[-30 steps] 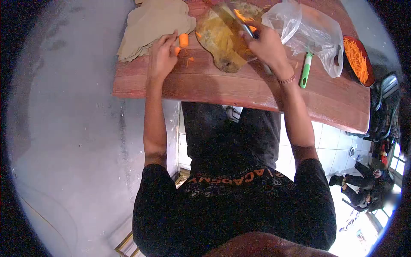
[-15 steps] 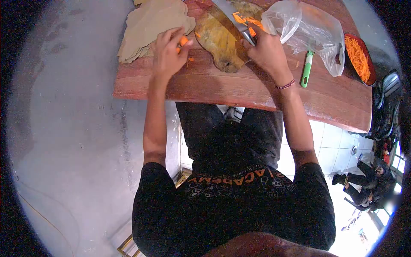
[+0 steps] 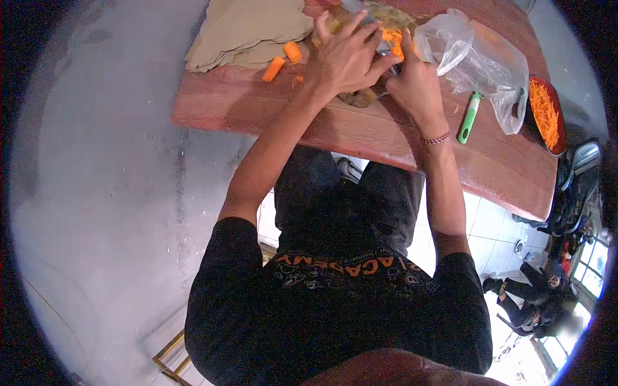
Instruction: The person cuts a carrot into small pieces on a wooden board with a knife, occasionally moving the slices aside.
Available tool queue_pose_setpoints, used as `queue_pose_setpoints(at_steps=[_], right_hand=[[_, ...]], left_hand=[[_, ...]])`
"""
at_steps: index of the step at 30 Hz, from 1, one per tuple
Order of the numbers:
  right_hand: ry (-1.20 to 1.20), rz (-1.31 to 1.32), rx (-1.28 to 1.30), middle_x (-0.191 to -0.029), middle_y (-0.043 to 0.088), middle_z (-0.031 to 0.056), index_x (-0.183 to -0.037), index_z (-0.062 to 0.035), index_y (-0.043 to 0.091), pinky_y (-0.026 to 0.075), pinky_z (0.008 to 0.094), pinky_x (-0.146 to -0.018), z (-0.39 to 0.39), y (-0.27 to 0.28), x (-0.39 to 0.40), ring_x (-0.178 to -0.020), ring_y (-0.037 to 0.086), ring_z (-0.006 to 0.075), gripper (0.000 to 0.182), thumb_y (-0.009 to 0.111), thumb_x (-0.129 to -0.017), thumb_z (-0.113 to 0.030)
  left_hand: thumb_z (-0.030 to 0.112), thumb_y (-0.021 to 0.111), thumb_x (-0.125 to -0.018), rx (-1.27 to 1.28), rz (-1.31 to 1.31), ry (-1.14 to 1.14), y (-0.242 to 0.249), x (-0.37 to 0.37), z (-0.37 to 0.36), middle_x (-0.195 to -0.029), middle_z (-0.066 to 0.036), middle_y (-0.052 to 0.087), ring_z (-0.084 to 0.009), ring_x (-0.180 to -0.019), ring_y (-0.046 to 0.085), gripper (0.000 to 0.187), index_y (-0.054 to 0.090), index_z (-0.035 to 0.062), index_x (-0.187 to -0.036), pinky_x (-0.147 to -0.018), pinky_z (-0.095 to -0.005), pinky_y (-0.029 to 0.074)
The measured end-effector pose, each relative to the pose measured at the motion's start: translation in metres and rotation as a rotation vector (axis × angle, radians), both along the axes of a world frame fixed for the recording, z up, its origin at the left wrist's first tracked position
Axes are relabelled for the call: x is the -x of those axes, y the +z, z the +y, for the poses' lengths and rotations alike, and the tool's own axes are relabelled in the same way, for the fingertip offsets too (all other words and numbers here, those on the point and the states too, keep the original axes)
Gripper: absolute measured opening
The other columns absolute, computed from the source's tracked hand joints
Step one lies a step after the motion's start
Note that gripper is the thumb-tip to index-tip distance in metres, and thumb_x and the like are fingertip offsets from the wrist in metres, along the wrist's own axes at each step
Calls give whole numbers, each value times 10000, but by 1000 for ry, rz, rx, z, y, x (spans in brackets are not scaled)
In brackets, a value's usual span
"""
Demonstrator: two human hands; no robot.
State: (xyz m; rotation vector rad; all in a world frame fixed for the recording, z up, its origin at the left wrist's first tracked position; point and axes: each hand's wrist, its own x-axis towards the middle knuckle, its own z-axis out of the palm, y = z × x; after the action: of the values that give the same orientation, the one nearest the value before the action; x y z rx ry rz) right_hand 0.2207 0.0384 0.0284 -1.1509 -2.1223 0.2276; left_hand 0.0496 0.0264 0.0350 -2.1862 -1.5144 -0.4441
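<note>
My left hand reaches across the wooden cutting board, fingers spread and holding nothing, its thumb close to my right hand. The knife is gripped in my right hand; most of its blade is hidden behind my left hand. Orange carrot slices lie against the blade, right by my fingertips. Two short carrot chunks, one nearer the edge and one farther back, rest left of the board beside the brown paper sheets.
To the right of the board lies a crumpled clear plastic bag, with a green-handled peeler in front of it. A dark red dish of shredded carrot stands at the right end of the wooden table. Another person is at far right.
My left hand has let go of the carrot chunks, leaving them on the table, and has moved right over the board to the knife. My right hand still grips the knife.
</note>
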Motion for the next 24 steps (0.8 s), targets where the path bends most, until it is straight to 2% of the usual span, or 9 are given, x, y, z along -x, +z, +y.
queue_pose_setpoints(at_steps=[2,5,6,9,12,15,18,22,24], right_hand=[[-31,1,162,-821,653,322,-1463,98,282,556,506,-682,-8,12,4,-742,671,460,846,665,-782,-227],[-73,25,230,-853,657,318,-1460,120,262,556,501,-689,-17,30,7,-758,675,453,854,662,-784,-212],[-40,58,154,-837,661,307,-1455,132,257,556,499,-690,-13,22,5,-761,677,451,865,665,-783,-227],[-13,49,86,-826,661,303,-1459,127,250,558,493,-680,-4,9,1,-746,677,453,877,669,-777,-230],[-38,31,97,-822,663,296,-1463,117,250,559,492,-666,-6,10,2,-734,676,456,874,665,-772,-219],[-60,-7,196,-836,666,295,-1467,103,259,558,496,-663,-15,21,5,-737,676,455,850,653,-777,-200],[-27,6,144,-817,661,302,-1464,104,265,557,499,-659,-9,13,4,-737,677,454,831,641,-785,-193],[-63,29,169,-819,658,307,-1464,104,259,557,499,-652,-10,19,5,-736,678,452,827,642,-781,-162],[-40,65,112,-821,657,314,-1453,97,282,558,500,-656,-10,18,4,-744,678,453,826,681,-785,-182]], left_hand=[[570,399,-982,45,-22,-64,-5,-3,11,-1409,-12,551,-243,-1381,405,545,628,183,-1290,-1020,-725,139],[551,401,-990,20,-119,-141,-15,-6,16,-1406,-1,555,-243,-1374,416,506,619,223,-1306,-1011,-734,140],[519,432,-990,-31,-184,-167,-15,-8,17,-1386,4,571,-237,-1371,421,456,667,227,-1249,-1025,-720,122],[484,460,-987,-40,-295,-222,-15,-4,12,-1356,11,596,-231,-1355,438,414,699,223,-1200,-1041,-694,102],[470,475,-982,40,-369,-238,-14,3,1,-1328,28,617,-230,-1344,448,391,728,220,-1144,-1058,-662,93],[461,486,-978,37,-223,-223,-16,3,-1,-1305,47,631,-229,-1333,454,378,713,227,-1170,-1062,-648,106],[463,503,-971,3,-101,-211,-20,-2,8,-1291,51,636,-230,-1330,454,369,700,240,-1190,-1066,-642,108],[487,492,-969,-24,-175,-240,-19,-4,16,-1282,47,638,-235,-1330,449,387,688,249,-1203,-1052,-661,115],[447,546,-955,-149,-324,-260,-17,1,15,-1220,34,661,-236,-1270,499,331,709,231,-1145,-1044,-631,189]])
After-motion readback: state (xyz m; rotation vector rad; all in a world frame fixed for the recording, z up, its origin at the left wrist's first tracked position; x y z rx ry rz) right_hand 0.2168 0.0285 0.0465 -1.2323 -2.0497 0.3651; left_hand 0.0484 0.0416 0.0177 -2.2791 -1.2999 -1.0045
